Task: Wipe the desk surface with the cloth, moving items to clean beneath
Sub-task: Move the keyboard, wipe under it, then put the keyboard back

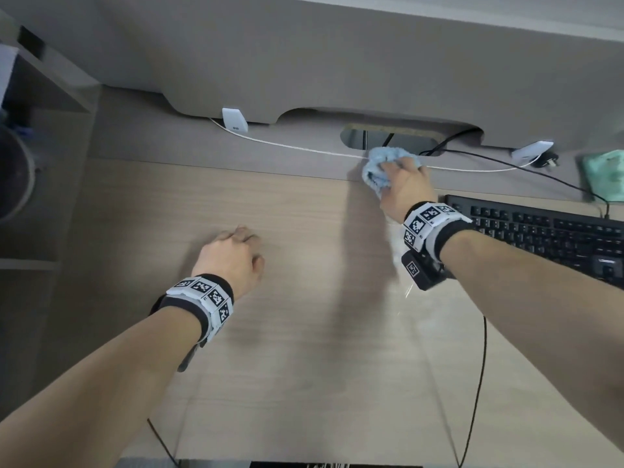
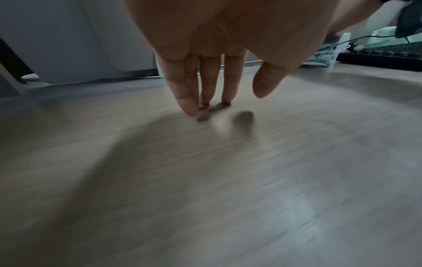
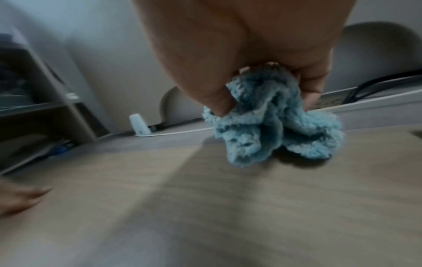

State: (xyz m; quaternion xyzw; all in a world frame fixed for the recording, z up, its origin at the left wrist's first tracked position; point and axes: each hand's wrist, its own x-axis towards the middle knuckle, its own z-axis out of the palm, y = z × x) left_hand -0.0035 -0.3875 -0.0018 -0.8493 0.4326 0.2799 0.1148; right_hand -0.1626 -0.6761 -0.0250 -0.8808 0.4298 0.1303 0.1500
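My right hand (image 1: 401, 184) grips a bunched light-blue cloth (image 1: 381, 167) at the back of the pale wood desk (image 1: 304, 332), just in front of the cable slot. In the right wrist view the cloth (image 3: 274, 130) hangs from thumb and fingers and its lower folds meet the desk (image 3: 205, 216). My left hand (image 1: 233, 255) is at the desk's left middle, holding nothing. In the left wrist view its straight fingertips (image 2: 191, 108) touch the desk (image 2: 205, 180), with the thumb lifted off it.
A black keyboard (image 1: 547, 231) lies to the right of the cloth. A white cable (image 1: 304, 148) and black cable (image 1: 506, 163) run along the back by two white plugs (image 1: 234, 119). A green packet (image 1: 604, 173) sits far right. Shelves (image 1: 33, 96) stand left.
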